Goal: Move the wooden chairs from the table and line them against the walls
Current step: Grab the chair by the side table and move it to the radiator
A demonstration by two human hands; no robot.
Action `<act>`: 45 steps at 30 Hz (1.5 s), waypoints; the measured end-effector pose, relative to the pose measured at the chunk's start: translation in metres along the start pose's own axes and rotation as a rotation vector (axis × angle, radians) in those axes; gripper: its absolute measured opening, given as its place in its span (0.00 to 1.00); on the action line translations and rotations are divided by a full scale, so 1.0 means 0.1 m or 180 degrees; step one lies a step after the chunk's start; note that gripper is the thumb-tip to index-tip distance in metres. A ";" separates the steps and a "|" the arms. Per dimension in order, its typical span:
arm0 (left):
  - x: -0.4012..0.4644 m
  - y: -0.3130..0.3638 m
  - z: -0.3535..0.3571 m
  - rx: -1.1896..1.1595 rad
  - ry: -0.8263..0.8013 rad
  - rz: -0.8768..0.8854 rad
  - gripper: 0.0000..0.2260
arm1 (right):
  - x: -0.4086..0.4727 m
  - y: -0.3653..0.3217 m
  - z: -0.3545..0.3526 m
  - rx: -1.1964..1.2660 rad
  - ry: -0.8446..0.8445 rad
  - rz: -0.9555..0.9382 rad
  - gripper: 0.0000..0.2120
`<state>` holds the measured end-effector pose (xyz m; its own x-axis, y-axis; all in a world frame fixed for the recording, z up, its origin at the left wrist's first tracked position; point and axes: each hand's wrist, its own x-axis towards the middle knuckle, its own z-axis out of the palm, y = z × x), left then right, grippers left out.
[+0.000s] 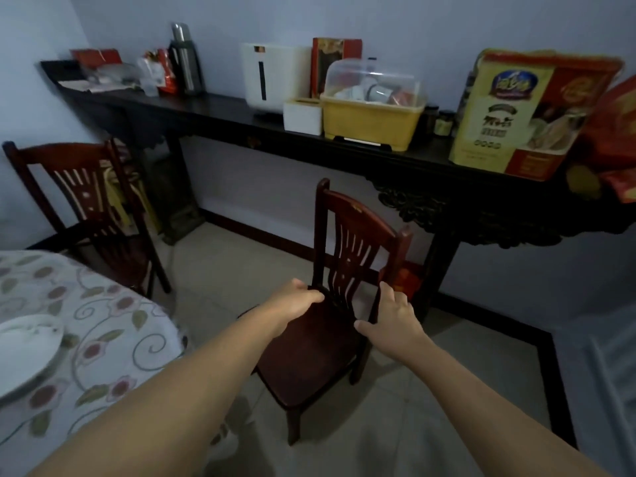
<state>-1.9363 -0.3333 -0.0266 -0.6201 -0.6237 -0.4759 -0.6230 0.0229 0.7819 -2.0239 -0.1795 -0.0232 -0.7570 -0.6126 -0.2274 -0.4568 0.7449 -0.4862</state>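
Note:
A dark red wooden chair [311, 356] stands on the tiled floor in the middle of the view, its slatted back towards the long dark console table. My left hand [296, 301] grips the rear left corner of its seat, at the foot of the backrest. My right hand [392, 318] is closed around the right back post just above the seat. A second wooden chair [82, 215] stands at the left, beside the round table [103, 325] with a floral cloth.
The long console table [344, 146] runs along the wall and carries a thermos, a white appliance, a yellow dish box and a large tin. A white plate [24, 349] lies on the round table. Bare floor lies between the two chairs.

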 end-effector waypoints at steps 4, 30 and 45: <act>0.66 0.32 0.03 -0.0007 -0.0070 0.0027 0.24 | 0.62 -0.08 -0.08 -0.0042 0.0045 0.0035 0.42; 4.13 1.53 0.79 -0.1322 -0.0466 -0.0980 0.37 | 3.90 0.09 -0.06 -0.1172 0.0342 0.0416 0.26; 4.10 1.53 0.88 -0.1687 -0.0338 -0.0859 0.35 | 3.79 0.13 0.09 -0.1742 0.0674 0.0252 0.45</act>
<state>-2.3278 -0.5170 -0.1376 -0.5343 -0.4713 -0.7017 -0.4595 -0.5348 0.7091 -2.3126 -0.4045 -0.1228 -0.8496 -0.5256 -0.0446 -0.5273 0.8485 0.0442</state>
